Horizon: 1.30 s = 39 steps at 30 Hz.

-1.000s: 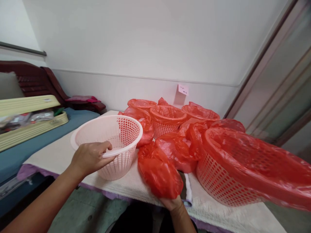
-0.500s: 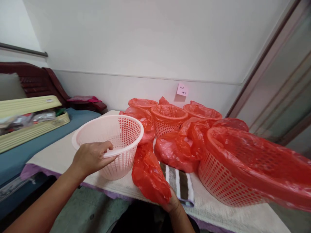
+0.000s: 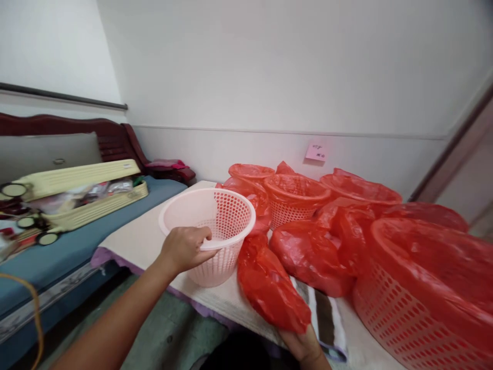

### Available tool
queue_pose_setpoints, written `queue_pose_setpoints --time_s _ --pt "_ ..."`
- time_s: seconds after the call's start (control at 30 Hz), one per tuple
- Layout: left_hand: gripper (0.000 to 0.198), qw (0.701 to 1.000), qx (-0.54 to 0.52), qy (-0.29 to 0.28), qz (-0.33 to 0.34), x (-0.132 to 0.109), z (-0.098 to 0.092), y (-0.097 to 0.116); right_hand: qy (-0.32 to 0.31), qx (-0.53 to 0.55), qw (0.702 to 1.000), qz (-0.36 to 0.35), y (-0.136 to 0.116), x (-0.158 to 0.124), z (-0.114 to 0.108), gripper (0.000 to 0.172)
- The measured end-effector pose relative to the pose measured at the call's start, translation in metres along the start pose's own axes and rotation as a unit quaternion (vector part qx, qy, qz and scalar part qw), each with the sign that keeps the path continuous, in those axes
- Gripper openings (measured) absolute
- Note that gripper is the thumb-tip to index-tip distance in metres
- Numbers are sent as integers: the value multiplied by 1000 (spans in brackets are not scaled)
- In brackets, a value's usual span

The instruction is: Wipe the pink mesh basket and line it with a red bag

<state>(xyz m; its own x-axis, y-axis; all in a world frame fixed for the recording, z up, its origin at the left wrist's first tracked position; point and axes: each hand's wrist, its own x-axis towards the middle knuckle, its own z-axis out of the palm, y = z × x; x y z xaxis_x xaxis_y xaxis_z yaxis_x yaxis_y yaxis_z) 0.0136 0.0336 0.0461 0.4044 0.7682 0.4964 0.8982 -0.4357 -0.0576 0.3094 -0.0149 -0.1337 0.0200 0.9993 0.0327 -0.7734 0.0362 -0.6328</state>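
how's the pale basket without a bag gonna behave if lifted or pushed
The pale basket is probably light for its size, its wall looking like thin, perforated plastic. It's likely fairly stiff, as its rim shows an even curve in the left hand's grip. Pushed high up, it might tip, since it narrows toward the base.

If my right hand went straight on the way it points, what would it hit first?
Past the red bag against it, your right hand would probably meet the unlined pale basket first, though depth is hard to judge.
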Motion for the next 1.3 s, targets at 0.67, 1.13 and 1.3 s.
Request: queue_pose_setpoints --time_s 0.67,1.13,1.3 --pt "24 953 13 98 287 -10 -3 39 95 123 988 -17 -42 -9 25 42" --pt "24 979 -29 -38 200 8 -3 50 22 59 998 -25 -26 -8 19 36" --pt "26 978 -26 -68 198 9 -5 50 38 70 996 -34 -23 -9 20 30"
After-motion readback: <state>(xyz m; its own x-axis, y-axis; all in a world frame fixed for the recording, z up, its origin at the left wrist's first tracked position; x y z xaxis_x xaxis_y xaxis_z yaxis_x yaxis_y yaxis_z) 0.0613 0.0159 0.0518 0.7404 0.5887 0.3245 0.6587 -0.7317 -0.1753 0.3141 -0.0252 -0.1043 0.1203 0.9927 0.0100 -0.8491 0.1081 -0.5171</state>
